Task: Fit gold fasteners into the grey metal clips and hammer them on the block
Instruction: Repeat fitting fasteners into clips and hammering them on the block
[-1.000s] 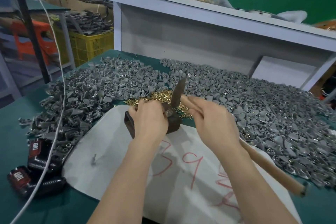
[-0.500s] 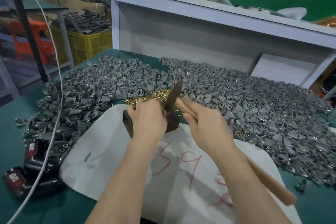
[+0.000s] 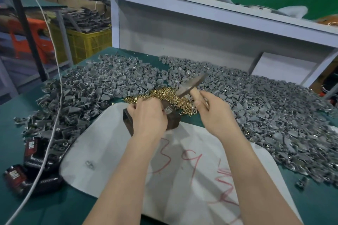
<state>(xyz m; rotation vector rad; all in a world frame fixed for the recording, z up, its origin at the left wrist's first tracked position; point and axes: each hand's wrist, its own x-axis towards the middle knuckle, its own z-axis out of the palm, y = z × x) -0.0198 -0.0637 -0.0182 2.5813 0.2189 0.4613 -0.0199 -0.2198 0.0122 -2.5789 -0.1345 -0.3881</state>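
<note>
Pins a grey clip [image 3: 168, 111] to the dark block [image 3: 173, 123] at mid-counter [image 3: 11, 107] with curled left hand [image 3: 148, 115], grips the raised hammer [image 3: 192, 86] in the right hand [image 3: 214, 115] beside the gold fasteners [image 3: 164, 94]; hammering step, apparently calling next for a straight blow clear of fingers.

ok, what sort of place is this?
Probably a small factory assembly bench: heaps of grey metal clips cover the green table, gold fasteners lie piled behind the block, the right hand grips a hammer, and a yellow crate of parts stands beyond.
</note>
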